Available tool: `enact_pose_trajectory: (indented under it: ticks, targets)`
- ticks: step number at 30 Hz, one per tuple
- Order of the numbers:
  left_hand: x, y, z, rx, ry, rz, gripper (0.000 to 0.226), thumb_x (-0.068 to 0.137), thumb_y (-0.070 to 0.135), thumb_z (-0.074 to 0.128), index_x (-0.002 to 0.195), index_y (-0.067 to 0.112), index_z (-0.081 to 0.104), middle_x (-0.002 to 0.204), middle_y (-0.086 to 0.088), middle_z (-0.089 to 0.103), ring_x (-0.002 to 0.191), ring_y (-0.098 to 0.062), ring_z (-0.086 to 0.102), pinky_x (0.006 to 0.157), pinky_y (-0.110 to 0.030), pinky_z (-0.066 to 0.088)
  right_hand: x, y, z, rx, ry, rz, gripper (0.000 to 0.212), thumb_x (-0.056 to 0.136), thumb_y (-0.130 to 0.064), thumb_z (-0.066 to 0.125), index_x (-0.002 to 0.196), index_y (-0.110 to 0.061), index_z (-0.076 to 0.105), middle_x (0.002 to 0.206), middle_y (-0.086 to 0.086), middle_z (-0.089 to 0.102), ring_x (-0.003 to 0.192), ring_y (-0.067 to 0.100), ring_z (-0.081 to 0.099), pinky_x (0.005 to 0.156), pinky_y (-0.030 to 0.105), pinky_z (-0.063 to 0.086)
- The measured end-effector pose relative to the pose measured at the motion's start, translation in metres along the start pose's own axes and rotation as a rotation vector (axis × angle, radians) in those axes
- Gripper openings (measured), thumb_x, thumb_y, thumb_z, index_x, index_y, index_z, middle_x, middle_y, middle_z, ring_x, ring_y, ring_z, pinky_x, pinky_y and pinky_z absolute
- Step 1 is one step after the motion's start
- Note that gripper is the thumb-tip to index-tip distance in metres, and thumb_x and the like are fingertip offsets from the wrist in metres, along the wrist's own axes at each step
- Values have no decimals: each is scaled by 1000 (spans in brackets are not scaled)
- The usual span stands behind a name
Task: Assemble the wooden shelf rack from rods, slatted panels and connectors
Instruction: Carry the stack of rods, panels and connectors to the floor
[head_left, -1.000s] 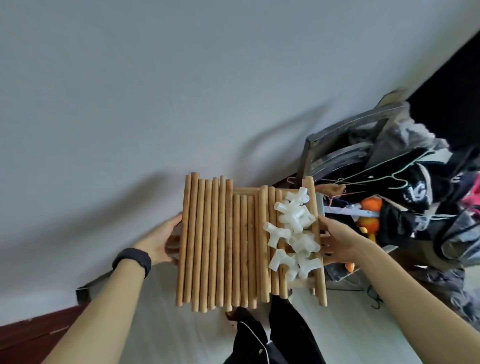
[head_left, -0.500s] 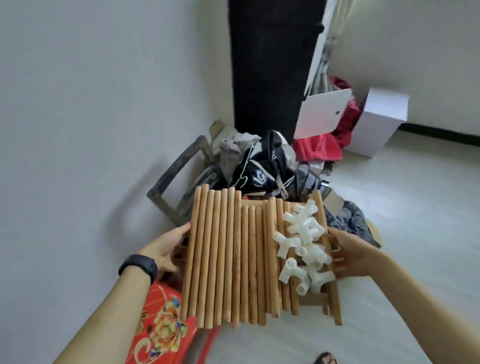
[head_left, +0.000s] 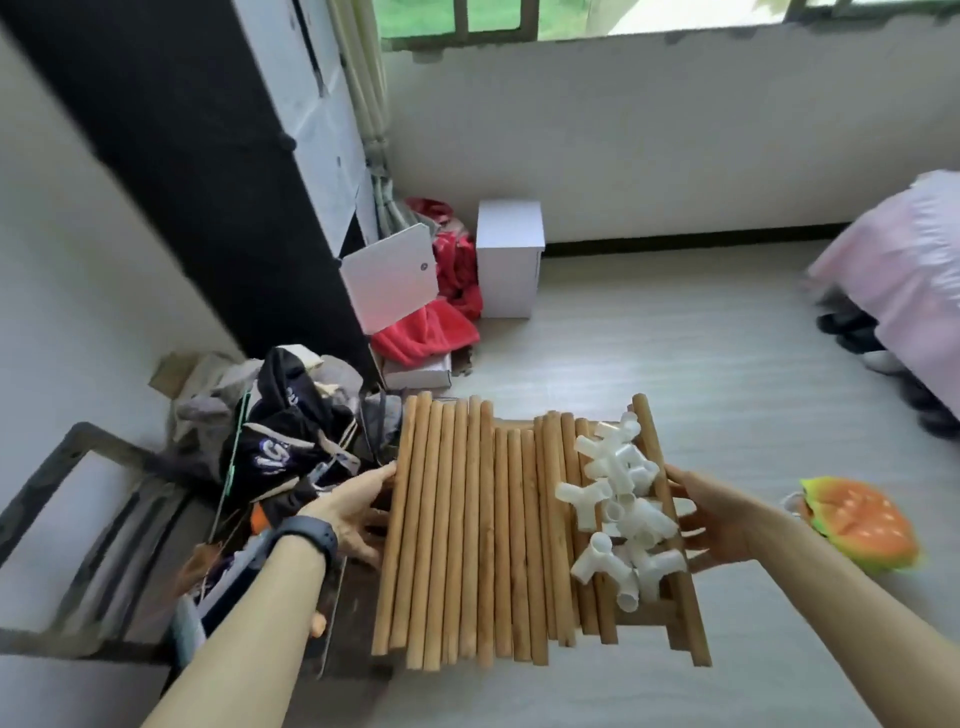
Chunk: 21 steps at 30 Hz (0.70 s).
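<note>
- The rods (head_left: 467, 530) lie side by side, long axes running from the bottom of the frame toward the top, tilted slightly right; they sit lower centre, held above the floor (head_left: 675, 338).
- White connectors (head_left: 621, 506) are heaped on their right part.
- Hands are apart: the left hand (head_left: 353, 512) grips the rods' left edge, and the right hand (head_left: 717, 514) clamps the slatted panel (head_left: 680, 608) beneath them at the right edge.

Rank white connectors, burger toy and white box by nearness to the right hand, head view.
1. white connectors, just left, on the rods
2. burger toy, on the floor to the right
3. white box, far off by the wall
</note>
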<state>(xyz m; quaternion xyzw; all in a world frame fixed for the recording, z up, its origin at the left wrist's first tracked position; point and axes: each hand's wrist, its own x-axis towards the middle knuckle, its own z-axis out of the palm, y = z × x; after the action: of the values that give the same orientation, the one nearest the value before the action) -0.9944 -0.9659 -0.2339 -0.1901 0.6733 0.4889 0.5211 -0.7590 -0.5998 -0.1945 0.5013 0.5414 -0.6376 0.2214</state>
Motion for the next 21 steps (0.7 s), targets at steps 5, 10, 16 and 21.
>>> enact_pose_trajectory:
  ticks: [5, 10, 16, 21]
  targets:
    - [33, 77, 93, 190, -80, -8, 60, 84, 67, 65, 119, 19, 65, 121, -21, 64, 113, -46, 57, 91, -71, 48, 10, 1, -87, 168, 38, 23, 56, 91, -62, 63, 124, -17, 69, 118, 24, 69, 107, 41, 68, 77, 55, 61]
    - [77, 150, 183, 335, -161, 3, 65, 80, 67, 68, 127, 22, 64, 114, -18, 67, 112, -45, 59, 79, -63, 56, 35, -10, -166, 313, 91, 48, 52, 89, -60, 69, 116, -16, 74, 114, 25, 70, 105, 43, 68, 77, 61, 60]
    - [147, 249, 293, 470, -221, 14, 53, 82, 64, 69, 119, 27, 69, 108, -18, 68, 110, -47, 61, 92, -68, 50, 88, -47, -271, 479, 156, 94, 47, 80, -61, 76, 67, -16, 77, 91, 20, 68, 90, 40, 66, 83, 62, 58]
    - [185, 346, 379, 554, -265, 40, 53, 81, 68, 67, 118, 29, 68, 119, -20, 66, 108, -50, 62, 84, -70, 53, 121, -100, -347, 539, 216, 92, 51, 82, -61, 72, 56, -17, 74, 93, 19, 67, 93, 38, 64, 79, 55, 60]
